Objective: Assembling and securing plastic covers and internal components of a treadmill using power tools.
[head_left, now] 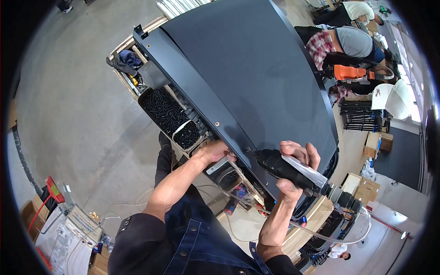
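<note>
A large dark grey panel lies across the bench in front of me. My right hand is wrapped round a black and silver air screwdriver, which trails a clear hose from its rear. The tool is tilted, its tip close to the panel's near fold; whether it touches a screw there is too small to tell. My left hand is at the panel's near edge with its fingers curled. Those fingertips are partly hidden at the edge, and what they hold I cannot make out.
Along the panel's near side stand a bin of black screws and a smaller tub of black parts. A red and blue tool hangs below the bench. Co-workers are busy beyond the right side, near an orange power tool.
</note>
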Available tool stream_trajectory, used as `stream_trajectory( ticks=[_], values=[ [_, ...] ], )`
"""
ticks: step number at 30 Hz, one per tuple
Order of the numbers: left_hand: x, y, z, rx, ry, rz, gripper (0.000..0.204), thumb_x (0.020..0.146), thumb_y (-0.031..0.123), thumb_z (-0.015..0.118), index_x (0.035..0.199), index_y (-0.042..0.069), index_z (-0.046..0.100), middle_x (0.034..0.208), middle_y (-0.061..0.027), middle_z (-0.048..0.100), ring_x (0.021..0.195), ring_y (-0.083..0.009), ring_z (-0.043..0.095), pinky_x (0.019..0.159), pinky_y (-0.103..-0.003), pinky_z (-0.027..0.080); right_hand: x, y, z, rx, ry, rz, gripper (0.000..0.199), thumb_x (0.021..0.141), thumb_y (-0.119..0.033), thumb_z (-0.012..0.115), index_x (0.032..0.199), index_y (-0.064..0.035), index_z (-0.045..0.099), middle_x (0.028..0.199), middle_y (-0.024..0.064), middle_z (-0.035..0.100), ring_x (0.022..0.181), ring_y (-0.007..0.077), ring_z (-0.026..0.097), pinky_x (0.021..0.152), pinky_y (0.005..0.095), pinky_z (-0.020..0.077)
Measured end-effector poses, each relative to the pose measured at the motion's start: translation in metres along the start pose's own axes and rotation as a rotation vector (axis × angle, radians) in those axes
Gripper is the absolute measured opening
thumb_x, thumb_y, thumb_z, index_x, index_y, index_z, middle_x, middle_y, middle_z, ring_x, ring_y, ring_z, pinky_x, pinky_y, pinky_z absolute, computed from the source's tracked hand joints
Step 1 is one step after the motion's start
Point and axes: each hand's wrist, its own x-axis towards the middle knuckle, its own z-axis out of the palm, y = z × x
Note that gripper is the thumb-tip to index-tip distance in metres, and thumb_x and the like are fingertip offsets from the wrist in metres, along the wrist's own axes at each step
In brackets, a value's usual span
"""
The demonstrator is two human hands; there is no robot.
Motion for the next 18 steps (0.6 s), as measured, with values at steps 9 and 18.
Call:
stream_trajectory(
  ticks=[9,18],
  values=[
    [-0.028,0.02,0.019,0.4,0.264,0.283,0.009,0.089,0.009,0.064,0.081,0.011,0.061,0.07,0.0077,0.046,0.061,-0.0039,0.041,0.052,-0.024,0.031,0.01,0.007,0.017,0.168,0.087,0.075,0.054,0.075,-0.013,0.085,0.117,-0.0066,0.051,0.108,0.0163,0.064,0.104,0.031,0.064,0.096,0.0508,0.0522],
    [-0.011,-0.007,0.011,0.137,0.194,0.409,0.013,0.082,-0.003,0.067,0.085,0.009,0.064,0.071,0.0086,0.052,0.06,-0.0018,0.045,0.051,-0.023,0.034,0.01,0.008,0.024,0.137,-0.021,-0.003,0.047,0.078,-0.01,0.084,0.108,-0.0067,0.049,0.1,0.0157,0.064,0.094,0.0303,0.066,0.087,0.0496,0.056]
  ],
)
